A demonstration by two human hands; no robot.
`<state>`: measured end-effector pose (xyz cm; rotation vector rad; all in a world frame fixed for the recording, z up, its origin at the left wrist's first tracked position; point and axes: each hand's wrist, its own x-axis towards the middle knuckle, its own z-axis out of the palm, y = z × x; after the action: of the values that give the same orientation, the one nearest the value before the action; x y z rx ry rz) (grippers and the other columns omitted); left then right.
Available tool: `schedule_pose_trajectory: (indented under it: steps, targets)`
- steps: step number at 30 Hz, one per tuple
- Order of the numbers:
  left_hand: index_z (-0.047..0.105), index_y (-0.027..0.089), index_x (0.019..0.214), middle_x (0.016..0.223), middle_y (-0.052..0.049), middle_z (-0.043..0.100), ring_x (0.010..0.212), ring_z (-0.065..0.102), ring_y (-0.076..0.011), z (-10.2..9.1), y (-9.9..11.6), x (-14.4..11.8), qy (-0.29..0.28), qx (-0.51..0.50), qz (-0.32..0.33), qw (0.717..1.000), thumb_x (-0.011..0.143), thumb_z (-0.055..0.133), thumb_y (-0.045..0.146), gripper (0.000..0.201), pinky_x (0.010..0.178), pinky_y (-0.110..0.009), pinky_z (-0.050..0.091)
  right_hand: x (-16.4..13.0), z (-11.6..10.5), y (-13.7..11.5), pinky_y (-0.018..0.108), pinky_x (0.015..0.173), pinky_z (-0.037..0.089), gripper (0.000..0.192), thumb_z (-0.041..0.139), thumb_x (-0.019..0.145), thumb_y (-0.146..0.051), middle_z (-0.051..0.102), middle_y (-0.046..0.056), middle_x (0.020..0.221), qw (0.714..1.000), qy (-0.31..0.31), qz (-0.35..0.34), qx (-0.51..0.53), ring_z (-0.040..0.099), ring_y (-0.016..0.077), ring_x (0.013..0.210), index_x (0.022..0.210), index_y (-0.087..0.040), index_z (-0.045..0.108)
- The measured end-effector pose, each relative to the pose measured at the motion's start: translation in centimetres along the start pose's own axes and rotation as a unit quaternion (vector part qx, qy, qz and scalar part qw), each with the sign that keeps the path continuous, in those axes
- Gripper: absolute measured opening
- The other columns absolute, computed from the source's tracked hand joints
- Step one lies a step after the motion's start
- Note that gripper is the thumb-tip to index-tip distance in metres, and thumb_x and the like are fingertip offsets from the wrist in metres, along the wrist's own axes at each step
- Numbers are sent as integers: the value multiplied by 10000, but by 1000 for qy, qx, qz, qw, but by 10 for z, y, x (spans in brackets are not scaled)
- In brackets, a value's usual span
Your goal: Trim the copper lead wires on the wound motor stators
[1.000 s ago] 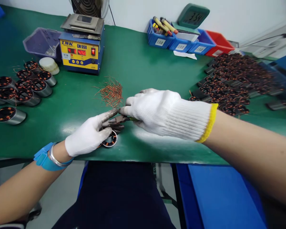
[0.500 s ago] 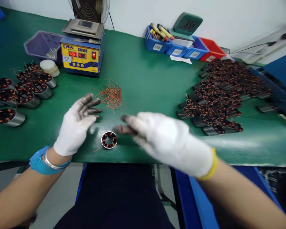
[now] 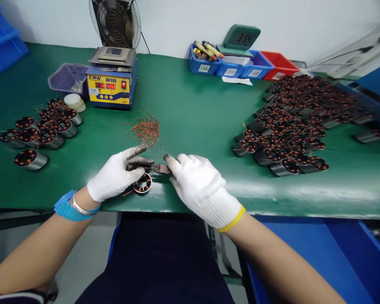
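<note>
Stator (image 3: 148, 183) beside left hand (image 3: 118, 174), grip unclear; right hand (image 3: 196, 180) holding pliers (image 3: 161, 169); unit (image 3: 110, 90) marked "CM558"; clock (image 3: 242, 38) shows "3:54".

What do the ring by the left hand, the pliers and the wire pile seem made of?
Ring: probably metal outside (shiny silvery rim); dark inside could be plastic. Pliers: likely steel, dull grey jaws. Wire pile: apparently copper, from its orange-brown colour; finish unclear.

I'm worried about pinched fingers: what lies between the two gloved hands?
In the head view, the metal end of a plier-like tool, gripped by the right hand, lies there, pointing toward the left hand; whether it touches is unclear.
</note>
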<state>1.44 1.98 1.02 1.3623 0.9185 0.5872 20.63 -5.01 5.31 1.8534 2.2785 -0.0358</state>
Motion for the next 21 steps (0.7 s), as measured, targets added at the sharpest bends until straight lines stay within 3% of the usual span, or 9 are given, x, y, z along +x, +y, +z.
schedule_pose_trajectory:
  steps: [8,12,18,21]
  targets:
    - [457,63,1404,1129,-181,728,1094,673,-341,4,-1,1,4,32,1,999,735,711,372,780,979,-516,519,13,-11,3,361,667,377,308,383,936,-147,606,113,896,997,33,-48,-57,613,273,817,1160,-166,594]
    - [452,46,1405,1130,-190,725,1126,659,-336,5,0,1,8,14,7,1000,739,706,350,775,990,-490,517,13,-14,1,299,540,322,304,305,974,-194,596,106,867,997,26,-31,-67,614,268,734,1069,-193,594]
    - [426,53,1420,1181,-206,699,1093,671,-330,4,1,0,1,9,9,1000,735,718,321,791,971,-505,526,11,-20,5,287,515,302,329,313,995,-269,615,106,919,998,-12,12,-68,625,267,738,1188,-214,573]
    - [444,84,1395,1286,-213,638,1097,668,-313,-4,-2,2,85,-26,65,994,699,744,273,781,960,-485,539,3,-15,2,313,545,324,372,374,986,-269,629,106,931,998,7,9,-57,619,259,758,1331,-213,498]
